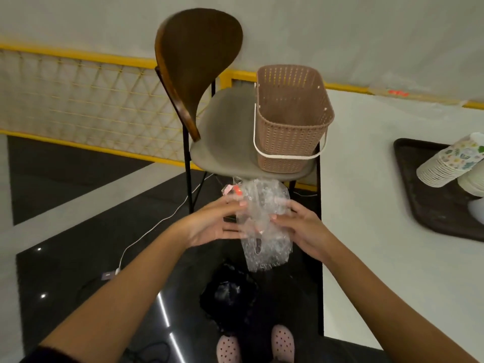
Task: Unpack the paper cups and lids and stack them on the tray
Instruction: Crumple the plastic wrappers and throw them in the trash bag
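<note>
Between my hands hangs a crumpled clear plastic wrapper (264, 226) with a small red tag at its top left. My left hand (217, 224) grips its left side, fingers curled round the film. My right hand (298, 226) pinches its right side. I cannot tell what is inside the wrapper. At the far right a dark brown tray (429, 205) lies on the white table. On it a stack of printed paper cups (450, 163) lies tilted on its side, beside a second white stack (471, 182) cut off by the frame edge.
A brown woven basket (290, 119) with a white handle sits on the grey seat of a wooden-backed chair (222, 134) straight ahead. A black bag (230, 292) lies on the dark floor by my feet. A white cable (146, 234) runs across the floor at left.
</note>
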